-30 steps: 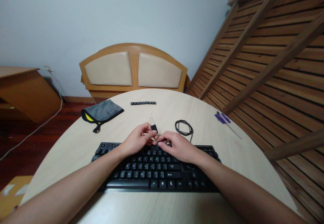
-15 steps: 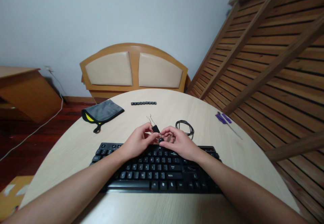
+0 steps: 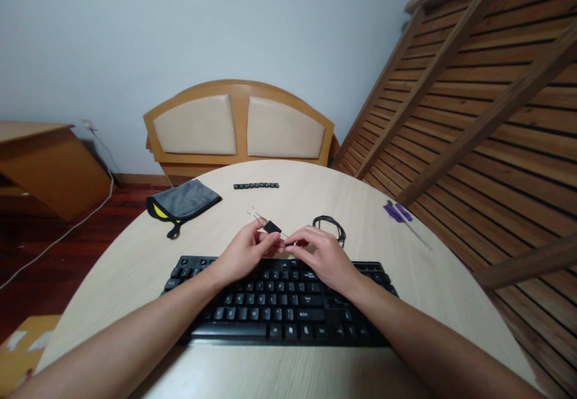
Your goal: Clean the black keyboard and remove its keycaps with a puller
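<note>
Above the back edge of a black keyboard, my left hand is closed on a keycap puller with a black body and thin wire prongs at both ends. One pair of prongs points up and away to the left. My right hand is closed too, its thumb and fingertips pinched on a small black keycap at the puller's other end. Fingers hide most of that keycap. A row of several black keycaps lies on the table beyond my hands.
On the round wooden table rest a grey cloth with yellow lining at left and a coiled black cable right of my hands. A purple-and-grey brush-like tool lies far right. Behind stands a headboard; slatted wood leans at right.
The keycap puller has tilted flatter, its free prongs swinging left and down. My right fingers have closed in over the keycap, which shows less now.
</note>
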A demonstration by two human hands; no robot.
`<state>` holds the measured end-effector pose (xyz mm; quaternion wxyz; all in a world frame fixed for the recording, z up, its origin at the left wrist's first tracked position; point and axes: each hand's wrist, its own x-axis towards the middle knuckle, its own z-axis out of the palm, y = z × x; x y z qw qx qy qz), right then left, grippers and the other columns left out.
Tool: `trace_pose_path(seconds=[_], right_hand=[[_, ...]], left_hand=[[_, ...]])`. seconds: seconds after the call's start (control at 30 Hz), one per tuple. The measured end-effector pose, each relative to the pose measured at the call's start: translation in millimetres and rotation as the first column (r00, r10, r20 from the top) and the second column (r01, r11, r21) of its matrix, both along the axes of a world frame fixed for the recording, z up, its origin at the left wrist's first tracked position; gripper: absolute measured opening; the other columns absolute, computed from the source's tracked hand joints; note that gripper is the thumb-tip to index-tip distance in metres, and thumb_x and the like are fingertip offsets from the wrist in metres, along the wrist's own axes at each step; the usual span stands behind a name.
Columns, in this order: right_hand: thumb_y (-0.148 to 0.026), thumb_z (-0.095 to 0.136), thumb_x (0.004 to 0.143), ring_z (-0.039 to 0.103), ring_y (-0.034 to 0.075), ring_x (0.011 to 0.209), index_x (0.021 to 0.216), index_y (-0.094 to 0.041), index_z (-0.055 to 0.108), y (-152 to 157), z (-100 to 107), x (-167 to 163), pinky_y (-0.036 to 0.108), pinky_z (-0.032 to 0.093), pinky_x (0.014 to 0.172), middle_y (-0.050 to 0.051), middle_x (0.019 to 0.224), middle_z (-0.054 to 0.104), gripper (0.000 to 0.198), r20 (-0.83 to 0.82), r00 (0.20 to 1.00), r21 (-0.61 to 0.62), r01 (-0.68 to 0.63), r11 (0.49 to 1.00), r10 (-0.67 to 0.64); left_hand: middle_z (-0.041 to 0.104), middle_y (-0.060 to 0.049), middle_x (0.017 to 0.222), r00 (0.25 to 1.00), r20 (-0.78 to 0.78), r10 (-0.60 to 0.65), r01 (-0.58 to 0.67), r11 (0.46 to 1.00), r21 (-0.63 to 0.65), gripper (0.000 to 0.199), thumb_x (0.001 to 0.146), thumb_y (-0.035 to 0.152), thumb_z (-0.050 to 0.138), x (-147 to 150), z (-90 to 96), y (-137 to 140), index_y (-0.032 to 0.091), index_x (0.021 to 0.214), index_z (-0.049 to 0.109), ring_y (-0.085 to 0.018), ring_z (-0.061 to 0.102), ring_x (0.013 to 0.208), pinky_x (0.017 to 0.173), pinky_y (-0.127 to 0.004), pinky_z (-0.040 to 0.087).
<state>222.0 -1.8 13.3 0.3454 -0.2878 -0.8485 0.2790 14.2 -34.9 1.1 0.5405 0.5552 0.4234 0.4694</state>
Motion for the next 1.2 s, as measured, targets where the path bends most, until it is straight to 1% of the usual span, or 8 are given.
trace_pose_path(seconds=[0.27,0.5,0.77,0.9,1.0,1.07,1.13,1.2], right_hand=[[-0.027,0.058,0.100,0.065,0.020,0.093,0.099,-0.022,0.062,-2,-3,-1,0.033,0.050,0.084,0.004,0.096,0.066,0.006,0.038,0.999,0.128,-0.024,0.991,0.020],[-0.028,0.055,0.101,0.064,0.020,0.093,0.099,-0.024,0.060,-4,-1,-1,0.034,0.050,0.085,0.005,0.096,0.065,0.007,0.017,1.000,0.159,0.018,0.987,-0.021],[-0.040,0.060,0.097,0.064,0.020,0.091,0.096,-0.023,0.060,-1,-8,-7,0.035,0.050,0.080,0.005,0.094,0.068,0.017,-0.170,0.976,-0.069,0.129,0.989,-0.139],[-0.046,0.064,0.093,0.066,0.020,0.094,0.091,-0.023,0.061,3,-8,-8,0.037,0.050,0.086,0.005,0.096,0.070,0.023,-0.234,0.966,-0.216,0.059,0.975,-0.110],[-0.048,0.066,0.090,0.065,0.022,0.107,0.090,-0.023,0.062,9,-8,-7,0.037,0.050,0.091,0.008,0.107,0.071,0.026,-0.305,0.949,-0.297,-0.013,0.955,-0.082],[-0.049,0.067,0.088,0.064,0.022,0.111,0.090,-0.022,0.063,15,-8,-5,0.037,0.050,0.092,0.009,0.113,0.071,0.027,-0.342,0.933,-0.324,-0.003,0.946,-0.115],[-0.051,0.066,0.088,0.067,0.021,0.101,0.093,-0.022,0.063,24,-8,-1,0.037,0.053,0.088,0.009,0.107,0.073,0.030,-0.306,0.934,-0.366,0.061,0.929,-0.183],[-0.051,0.065,0.088,0.069,0.019,0.084,0.096,-0.021,0.064,35,-8,1,0.036,0.055,0.079,0.007,0.097,0.074,0.032,-0.206,0.951,-0.408,0.132,0.903,-0.232]], left_hand=[[0.066,0.006,0.060,0.999,0.024,0.039,-0.039,0.999,-0.015,0.043,0.082,0.051,0.077,6,8.2,-3,0.022,0.090,0.046,-0.021,0.075,0.074,0.068,-0.033,0.060],[0.075,-0.003,0.075,0.999,0.010,0.032,-0.032,0.999,-0.031,0.046,0.083,0.056,0.075,7,10.2,-4,0.022,0.094,0.046,-0.023,0.077,0.076,0.065,-0.032,0.059],[0.077,-0.004,0.085,0.999,0.043,0.030,-0.030,1.000,0.005,0.053,0.080,0.058,0.077,8,12.3,-8,0.021,0.079,0.040,-0.023,0.078,0.082,0.063,-0.027,0.057],[0.078,-0.005,0.087,0.997,0.066,0.037,-0.036,0.999,-0.011,0.055,0.077,0.059,0.080,10,12.2,-8,0.021,0.077,0.041,-0.024,0.078,0.084,0.063,-0.026,0.057],[0.079,-0.008,0.091,0.995,0.070,0.073,-0.070,0.997,-0.042,0.053,0.077,0.057,0.081,8,11.9,-5,0.020,0.079,0.043,-0.022,0.078,0.083,0.068,-0.029,0.058],[0.079,-0.010,0.093,0.992,0.043,0.116,-0.114,0.992,-0.056,0.048,0.079,0.053,0.081,7,10.2,-2,0.019,0.082,0.047,-0.022,0.078,0.082,0.069,-0.030,0.058],[0.079,-0.011,0.092,0.988,0.022,0.156,-0.155,0.987,-0.053,0.042,0.082,0.049,0.080,5,6.9,2,0.018,0.084,0.050,-0.022,0.077,0.081,0.068,-0.030,0.057],[0.079,-0.011,0.092,0.985,0.012,0.170,-0.169,0.985,-0.039,0.038,0.083,0.045,0.079,5,3.3,4,0.018,0.083,0.052,-0.021,0.076,0.081,0.069,-0.031,0.058]])
